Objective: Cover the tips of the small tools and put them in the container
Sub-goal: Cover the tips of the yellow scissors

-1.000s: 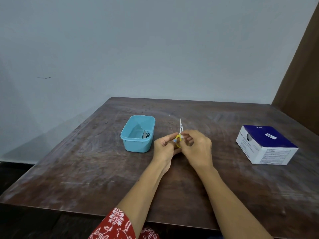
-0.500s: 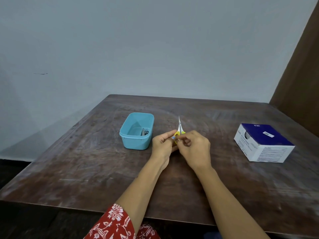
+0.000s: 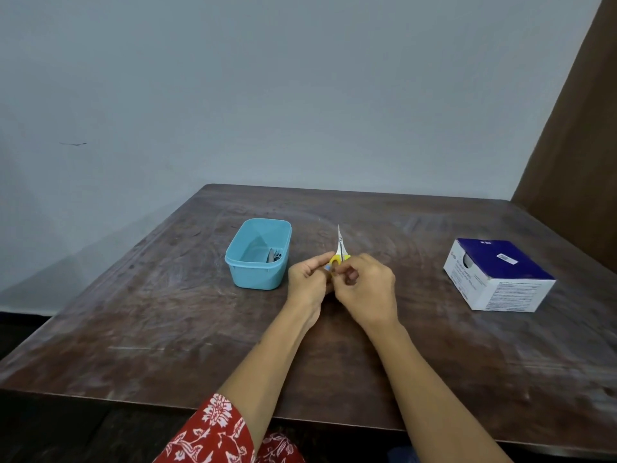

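Small scissors [image 3: 340, 248] with yellow handles and thin bare metal blades point up and away from me, above the middle of the table. My left hand [image 3: 309, 279] grips the handles from the left. My right hand [image 3: 365, 289] pinches the handles from the right, fingers curled; a small bluish bit shows between the two hands. To the left stands a light blue plastic container [image 3: 257, 282], and a small metal tool [image 3: 275, 254] lies in its right side.
A white and dark blue cardboard box [image 3: 499, 279] sits at the right of the dark wooden table [image 3: 167, 322]. A grey wall runs behind the table, and a brown panel rises at the far right.
Both hands stay together around the scissors with only small finger shifts. The camera has tilted slightly, so the scene sits a little higher in view.
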Available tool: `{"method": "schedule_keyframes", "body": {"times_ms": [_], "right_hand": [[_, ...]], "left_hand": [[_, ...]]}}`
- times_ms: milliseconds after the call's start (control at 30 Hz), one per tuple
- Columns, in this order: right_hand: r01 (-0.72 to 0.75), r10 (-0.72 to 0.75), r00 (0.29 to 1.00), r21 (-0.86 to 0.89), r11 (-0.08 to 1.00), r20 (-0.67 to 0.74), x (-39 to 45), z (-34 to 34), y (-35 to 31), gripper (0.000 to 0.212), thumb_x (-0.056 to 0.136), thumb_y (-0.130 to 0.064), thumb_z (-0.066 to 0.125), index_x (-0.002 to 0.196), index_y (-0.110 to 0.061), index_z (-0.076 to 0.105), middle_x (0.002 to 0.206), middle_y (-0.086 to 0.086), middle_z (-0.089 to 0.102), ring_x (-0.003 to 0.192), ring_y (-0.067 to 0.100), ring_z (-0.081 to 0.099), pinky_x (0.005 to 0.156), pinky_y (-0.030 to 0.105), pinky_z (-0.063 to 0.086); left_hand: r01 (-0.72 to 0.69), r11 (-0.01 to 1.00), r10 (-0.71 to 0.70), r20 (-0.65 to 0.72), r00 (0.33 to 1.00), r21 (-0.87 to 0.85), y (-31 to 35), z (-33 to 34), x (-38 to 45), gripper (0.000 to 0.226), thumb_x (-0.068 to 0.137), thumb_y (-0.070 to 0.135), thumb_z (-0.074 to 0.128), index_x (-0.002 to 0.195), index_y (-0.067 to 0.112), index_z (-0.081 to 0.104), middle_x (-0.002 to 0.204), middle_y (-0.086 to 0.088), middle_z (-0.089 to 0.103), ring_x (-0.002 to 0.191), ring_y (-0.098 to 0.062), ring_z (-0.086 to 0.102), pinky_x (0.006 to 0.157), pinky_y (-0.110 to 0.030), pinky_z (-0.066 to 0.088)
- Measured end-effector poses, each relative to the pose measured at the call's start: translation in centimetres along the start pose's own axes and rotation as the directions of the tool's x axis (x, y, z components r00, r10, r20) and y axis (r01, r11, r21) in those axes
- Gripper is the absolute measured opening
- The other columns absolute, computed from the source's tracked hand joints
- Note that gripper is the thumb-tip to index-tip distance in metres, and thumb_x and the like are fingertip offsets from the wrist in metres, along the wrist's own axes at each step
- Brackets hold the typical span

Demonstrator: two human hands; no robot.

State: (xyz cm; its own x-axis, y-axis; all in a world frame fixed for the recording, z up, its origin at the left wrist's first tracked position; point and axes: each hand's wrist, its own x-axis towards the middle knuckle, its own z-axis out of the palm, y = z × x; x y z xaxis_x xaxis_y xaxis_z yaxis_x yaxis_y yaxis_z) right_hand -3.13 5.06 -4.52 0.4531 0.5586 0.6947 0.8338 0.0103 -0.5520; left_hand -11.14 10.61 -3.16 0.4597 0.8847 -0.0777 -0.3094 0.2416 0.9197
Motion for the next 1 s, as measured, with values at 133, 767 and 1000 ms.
{"method": "schedule_keyframes", "body": {"times_ms": [133,767,1000], "right_hand": [[0.03,-0.031,0.997,-0.013,0.999,-0.076,0.38,-0.34,0.3,0.013,0.075,0.002,0.069,0.083,-0.007,0.072,0.08,0.005,0.067,0.071,0.019,0.061,0.064,0.025,0.049],[0.007,-0.007,1.0,-0.017,1.0,-0.002,0.44,-0.05,0.36,0.013,0.076,0.003,0.066,0.084,-0.006,0.072,0.081,0.006,0.064,0.073,0.019,0.059,0.065,0.022,0.045],[0.091,-0.089,0.995,-0.08,0.993,0.037,0.34,-0.02,0.2,0.016,0.068,0.006,0.069,0.077,-0.007,0.072,0.077,0.006,0.066,0.072,0.021,0.058,0.067,0.014,0.034]], "left_hand": [[0.02,0.999,-0.019,0.054,0.998,-0.027,0.13,0.09,-0.11,0.021,0.089,-0.007,0.052,0.105,-0.004,0.064,0.085,-0.012,0.069,0.071,-0.015,0.067,0.06,-0.024,0.058],[-0.046,0.992,0.045,0.017,0.999,0.117,-0.16,0.24,-0.32,0.028,0.089,-0.013,0.045,0.111,-0.005,0.061,0.082,-0.009,0.067,0.066,-0.009,0.066,0.06,-0.02,0.057],[-0.089,0.983,0.09,-0.001,0.996,0.159,-0.18,0.17,-0.43,0.031,0.088,-0.015,0.043,0.109,-0.002,0.062,0.081,-0.007,0.066,0.065,-0.007,0.066,0.059,-0.019,0.056]]}}
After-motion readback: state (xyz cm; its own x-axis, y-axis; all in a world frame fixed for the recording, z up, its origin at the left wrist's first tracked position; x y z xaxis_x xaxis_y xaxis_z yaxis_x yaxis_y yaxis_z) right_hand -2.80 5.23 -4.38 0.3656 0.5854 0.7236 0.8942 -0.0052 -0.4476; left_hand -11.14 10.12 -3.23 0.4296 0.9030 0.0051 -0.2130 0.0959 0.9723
